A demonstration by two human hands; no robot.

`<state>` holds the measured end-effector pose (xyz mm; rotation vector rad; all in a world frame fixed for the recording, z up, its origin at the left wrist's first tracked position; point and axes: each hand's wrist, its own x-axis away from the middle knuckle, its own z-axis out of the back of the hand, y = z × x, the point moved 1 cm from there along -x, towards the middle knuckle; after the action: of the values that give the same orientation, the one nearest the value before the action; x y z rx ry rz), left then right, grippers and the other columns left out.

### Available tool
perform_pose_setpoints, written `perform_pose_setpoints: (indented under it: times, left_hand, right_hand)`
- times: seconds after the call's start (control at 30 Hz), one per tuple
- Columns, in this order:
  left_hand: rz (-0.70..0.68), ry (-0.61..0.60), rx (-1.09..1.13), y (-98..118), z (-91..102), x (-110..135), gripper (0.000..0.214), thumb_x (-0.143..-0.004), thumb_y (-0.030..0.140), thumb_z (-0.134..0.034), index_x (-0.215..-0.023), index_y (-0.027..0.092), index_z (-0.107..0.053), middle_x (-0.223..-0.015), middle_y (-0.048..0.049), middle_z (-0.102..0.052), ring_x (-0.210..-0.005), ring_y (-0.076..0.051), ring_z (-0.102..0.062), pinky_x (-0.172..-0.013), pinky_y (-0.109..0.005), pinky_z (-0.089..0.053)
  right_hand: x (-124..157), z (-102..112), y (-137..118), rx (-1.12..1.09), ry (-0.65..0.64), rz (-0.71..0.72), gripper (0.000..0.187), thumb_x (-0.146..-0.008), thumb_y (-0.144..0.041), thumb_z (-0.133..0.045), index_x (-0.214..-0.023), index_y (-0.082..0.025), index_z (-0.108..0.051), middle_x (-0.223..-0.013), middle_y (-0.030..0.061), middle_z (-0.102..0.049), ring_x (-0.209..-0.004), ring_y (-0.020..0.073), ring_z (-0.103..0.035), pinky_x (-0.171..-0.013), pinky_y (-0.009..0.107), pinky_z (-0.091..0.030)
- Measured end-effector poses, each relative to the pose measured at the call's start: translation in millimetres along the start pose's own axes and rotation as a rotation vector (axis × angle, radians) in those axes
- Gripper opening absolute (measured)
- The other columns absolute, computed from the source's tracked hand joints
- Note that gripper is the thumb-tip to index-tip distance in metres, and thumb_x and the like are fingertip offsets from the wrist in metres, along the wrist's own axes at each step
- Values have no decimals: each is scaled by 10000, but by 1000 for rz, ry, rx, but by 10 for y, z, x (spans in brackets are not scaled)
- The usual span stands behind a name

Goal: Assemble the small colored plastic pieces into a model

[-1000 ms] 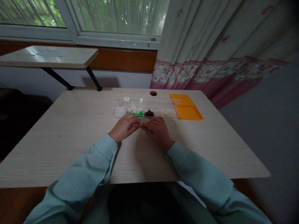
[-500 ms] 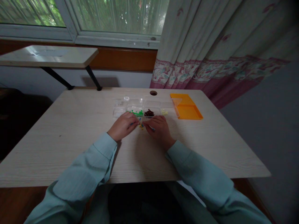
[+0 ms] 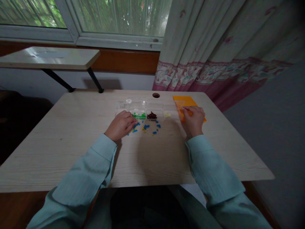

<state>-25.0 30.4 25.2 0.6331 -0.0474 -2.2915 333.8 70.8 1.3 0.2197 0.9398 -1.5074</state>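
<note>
My left hand point(image 3: 122, 125) rests low over the table beside scattered small blue pieces point(image 3: 146, 126), its fingers closed together; what they hold, if anything, is hidden. A few yellow pieces point(image 3: 144, 129) lie among the blue ones. My right hand point(image 3: 194, 119) is over the orange tray point(image 3: 186, 101), fingers bent in a pinch with their contents too small to make out. Just beyond the loose pieces stands a clear compartment box point(image 3: 155, 106). Its sections hold green pieces point(image 3: 140, 115), dark brown pieces point(image 3: 152, 115) and pale yellow pieces point(image 3: 167, 114).
A raised white shelf point(image 3: 71, 60) on black legs stands at the table's back left. Behind the box is a round hole point(image 3: 156, 95) in the tabletop. The floral curtain point(image 3: 190, 63) hangs past the back right edge, beside the window.
My right hand has moved from the small pieces rightward to the orange tray. My left hand has drawn back slightly left, uncovering the blue and yellow pieces on the table.
</note>
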Motion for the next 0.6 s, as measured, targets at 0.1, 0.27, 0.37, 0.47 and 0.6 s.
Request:
perform_pose_setpoints:
  times: [0.1,0.27,0.37,0.47,0.6]
  left_hand:
    - [-2,-2,-19,-19,0,5,290,-964,335,-448,-878,171,-671,-832,-72,-585,-834,-197,-509,-789,-358,-424]
    - [11,-3,-39,-41,13,15,290,-964,324,-446,-881,161,-671,-843,-76,-589,-832,-197,-507,-796,-365,-431]
    - [13,4,-41,-38,26,12,288,-962,319,-449,-871,159,-670,-844,-74,-588,-837,-196,-509,-795,-360,-434]
    - [7,13,-43,-38,29,9,282,-959,309,-454,-857,159,-669,-835,-70,-587,-826,-193,-505,-780,-352,-433]
    - [5,15,-52,-59,12,15,276,-956,313,-459,-864,164,-672,-835,-70,-588,-827,-195,-501,-788,-355,-429]
  right_hand:
    - [17,-16,155,44,11,-100,321,-862,-392,-517,-851,-174,-752,-938,116,-700,-970,263,-521,-904,449,-329]
    - [30,-56,323,149,-64,-203,326,-815,-408,-540,-824,-159,-751,-965,130,-679,-1008,301,-473,-885,490,-324]
    - [23,-53,339,219,-113,-231,343,-825,-399,-517,-884,-155,-751,-1022,139,-671,-1025,313,-470,-865,493,-342]
    - [18,-30,311,241,-108,-224,360,-854,-379,-468,-928,-154,-738,-1054,140,-665,-1022,310,-473,-850,479,-356]
    - [4,1,255,198,-24,-181,352,-874,-352,-446,-893,-152,-735,-1001,141,-669,-983,286,-479,-859,459,-354]
